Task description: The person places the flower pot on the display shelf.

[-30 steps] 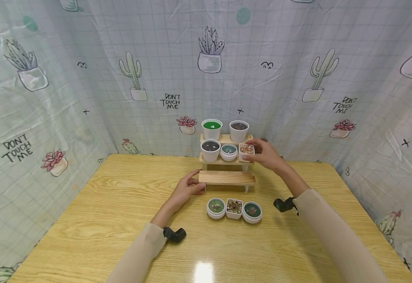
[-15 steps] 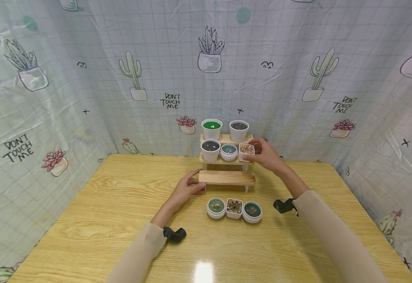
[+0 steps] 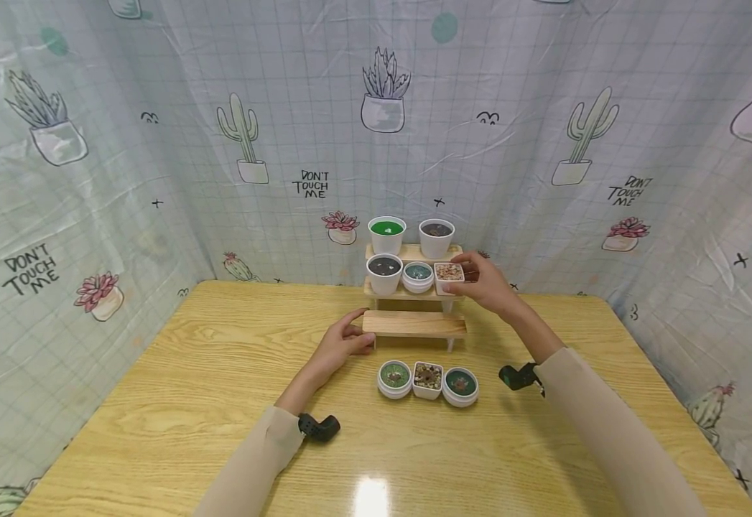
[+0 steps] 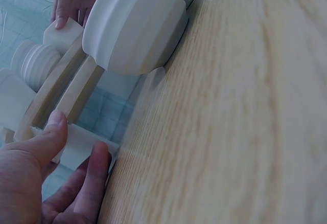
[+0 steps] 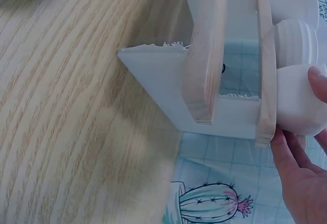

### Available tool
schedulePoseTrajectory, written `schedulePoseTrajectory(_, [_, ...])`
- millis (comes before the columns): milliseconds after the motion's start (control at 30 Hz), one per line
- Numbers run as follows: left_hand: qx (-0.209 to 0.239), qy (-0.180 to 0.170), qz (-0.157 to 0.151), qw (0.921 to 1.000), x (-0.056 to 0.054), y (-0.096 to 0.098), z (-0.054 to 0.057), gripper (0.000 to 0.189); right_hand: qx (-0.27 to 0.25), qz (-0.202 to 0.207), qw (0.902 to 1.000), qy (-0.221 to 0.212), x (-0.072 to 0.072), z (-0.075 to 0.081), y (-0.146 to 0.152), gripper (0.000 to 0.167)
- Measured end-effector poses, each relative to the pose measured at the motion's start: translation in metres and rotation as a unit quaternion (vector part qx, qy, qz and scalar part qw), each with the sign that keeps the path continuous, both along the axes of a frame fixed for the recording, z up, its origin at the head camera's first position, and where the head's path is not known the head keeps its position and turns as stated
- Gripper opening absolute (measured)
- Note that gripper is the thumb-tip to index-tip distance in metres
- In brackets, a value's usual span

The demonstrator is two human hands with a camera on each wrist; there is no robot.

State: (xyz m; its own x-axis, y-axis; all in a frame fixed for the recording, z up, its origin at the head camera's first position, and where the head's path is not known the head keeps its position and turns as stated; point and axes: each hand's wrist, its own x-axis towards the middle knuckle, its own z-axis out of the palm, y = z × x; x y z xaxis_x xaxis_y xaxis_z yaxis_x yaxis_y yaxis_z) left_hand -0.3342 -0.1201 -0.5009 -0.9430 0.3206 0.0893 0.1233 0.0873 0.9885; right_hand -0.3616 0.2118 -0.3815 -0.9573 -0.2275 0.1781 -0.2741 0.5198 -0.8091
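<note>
A tiered stand with wooden shelves and white side panels has a bare lowest shelf (image 3: 414,324). My left hand (image 3: 339,347) holds the stand's left end, its thumb by the wood and fingers against the white side panel (image 4: 84,144). On the middle shelf, my right hand (image 3: 488,286) pinches a small square white pot (image 5: 299,98) filled with pale and reddish pebbles. Left of it, close together, stand a low round pot (image 3: 418,277) with blue-green filling and a taller pot (image 3: 384,274) with dark filling.
The top shelf bears a green-filled pot (image 3: 386,234) and a dark-filled pot (image 3: 437,238). In front of the stand, a row holds a light-green round pot (image 3: 394,378), a square pebble pot (image 3: 428,380) and a dark-green round pot (image 3: 460,386). A printed curtain (image 3: 324,136) hangs behind.
The square pot in my right hand has shifted very slightly left, closer to the low round pot. My left hand stays where it was on the stand.
</note>
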Motion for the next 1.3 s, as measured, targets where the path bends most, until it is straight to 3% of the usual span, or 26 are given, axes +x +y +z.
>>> schedulePoseTrajectory(700, [-0.001,0.001,0.001,1.0,-0.001,0.0,0.001,0.07,0.018,-0.02,0.9996,0.006,-0.003,-0.001,-0.001,0.066])
schedulePoseTrajectory(900, [-0.001,0.0,-0.002,1.0,0.0,0.0,0.0,0.07,0.013,-0.014,0.9998,0.005,-0.001,-0.003,0.0,0.074])
schedulePoseTrajectory(1100, [-0.003,0.002,-0.009,1.0,0.0,0.0,0.0,0.072,0.006,0.001,0.9999,-0.013,0.007,-0.004,0.009,0.088])
schedulePoseTrajectory(1300, [-0.002,0.001,-0.005,1.0,0.001,-0.001,0.0,0.072,-0.022,0.012,0.9996,-0.014,0.027,-0.003,0.015,0.088])
